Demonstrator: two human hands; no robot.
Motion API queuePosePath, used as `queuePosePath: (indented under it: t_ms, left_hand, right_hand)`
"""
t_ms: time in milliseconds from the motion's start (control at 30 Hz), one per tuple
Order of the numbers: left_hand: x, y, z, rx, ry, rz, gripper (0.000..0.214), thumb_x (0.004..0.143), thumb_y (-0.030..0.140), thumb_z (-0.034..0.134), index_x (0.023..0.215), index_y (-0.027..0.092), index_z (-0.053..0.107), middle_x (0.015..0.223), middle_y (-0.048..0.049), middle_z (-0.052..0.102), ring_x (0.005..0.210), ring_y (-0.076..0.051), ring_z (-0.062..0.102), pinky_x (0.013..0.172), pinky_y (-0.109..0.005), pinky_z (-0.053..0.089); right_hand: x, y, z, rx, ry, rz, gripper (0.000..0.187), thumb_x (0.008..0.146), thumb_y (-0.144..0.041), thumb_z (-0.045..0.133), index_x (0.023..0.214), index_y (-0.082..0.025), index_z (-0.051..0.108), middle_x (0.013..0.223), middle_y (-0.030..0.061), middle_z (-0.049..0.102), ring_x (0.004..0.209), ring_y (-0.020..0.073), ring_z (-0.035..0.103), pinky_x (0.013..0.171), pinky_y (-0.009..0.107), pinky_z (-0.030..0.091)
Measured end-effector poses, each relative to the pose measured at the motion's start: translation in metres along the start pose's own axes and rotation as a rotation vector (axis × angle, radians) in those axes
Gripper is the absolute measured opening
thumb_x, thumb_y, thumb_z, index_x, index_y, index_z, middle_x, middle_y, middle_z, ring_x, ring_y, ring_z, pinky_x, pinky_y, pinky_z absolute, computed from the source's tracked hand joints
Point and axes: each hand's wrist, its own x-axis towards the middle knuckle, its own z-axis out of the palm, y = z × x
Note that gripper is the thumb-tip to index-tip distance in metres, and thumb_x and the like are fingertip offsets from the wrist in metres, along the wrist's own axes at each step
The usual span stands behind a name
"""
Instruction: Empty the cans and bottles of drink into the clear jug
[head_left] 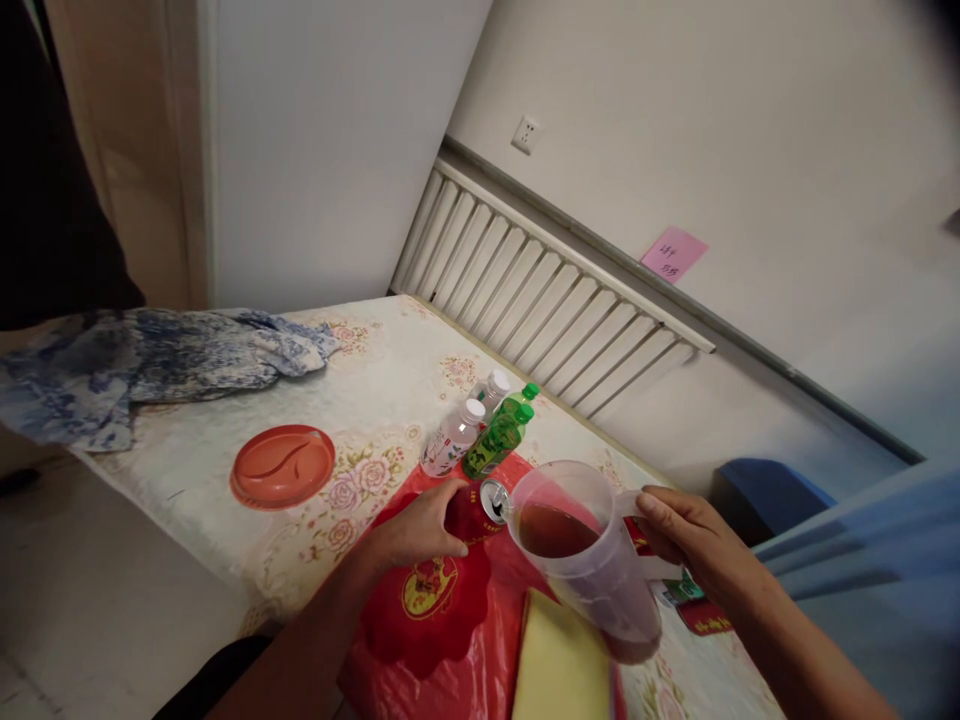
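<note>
My left hand (421,525) is wrapped around a red drink can (466,513), its silver top facing the rim of a clear plastic pitcher (600,590). My right hand (686,525) grips the pitcher's handle. The pitcher leans toward the can and has brown liquid (555,532) inside; I cannot tell whether any liquid is passing between the two. Below the can lies a red scalloped tray (465,610) with a gold emblem. Just beyond my hands stand green bottles (499,438) and white-capped bottles (451,440).
The table (390,360) has a flowered cover. A red plastic sheet (480,690) and a yellow pad (559,665) lie near me. At left are an orange lid (282,466) and blue-white cloth (202,350). More cans (705,615) lie right of the pitcher. A radiator (540,280) lines the wall.
</note>
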Motion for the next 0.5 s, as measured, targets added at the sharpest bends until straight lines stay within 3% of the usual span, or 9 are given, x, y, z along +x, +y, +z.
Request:
queuePosePath:
  t_ms: [267,500]
  left_hand:
    - [0.0008,-0.0001,0.0,-0.021,-0.014,-0.013,0.068,0.056,0.01,0.07,0.121,0.023,0.054,0.121,-0.0043,0.066,0.11,-0.027,0.062,0.096,-0.036,0.049]
    - [0.0005,-0.0007,-0.0005,0.018,0.016,-0.024,0.066,0.055,0.011,0.071,0.117,0.024,0.056,0.122,-0.0041,0.065,0.112,-0.028,0.061,0.096,-0.035,0.048]
  right_hand:
    - [0.0012,0.0066,-0.0057,-0.077,-0.012,-0.037,0.056,0.08,-0.07,0.06,0.057,-0.021,0.045,0.05,-0.0049,0.039,0.049,0.009,0.025,0.048,0.026,0.017]
    - [0.0024,0.0035,-0.0054,-0.08,0.01,-0.019,0.057,0.076,-0.072,0.062,0.055,-0.021,0.047,0.047,-0.0044,0.041,0.046,0.009,0.027,0.045,0.025,0.02]
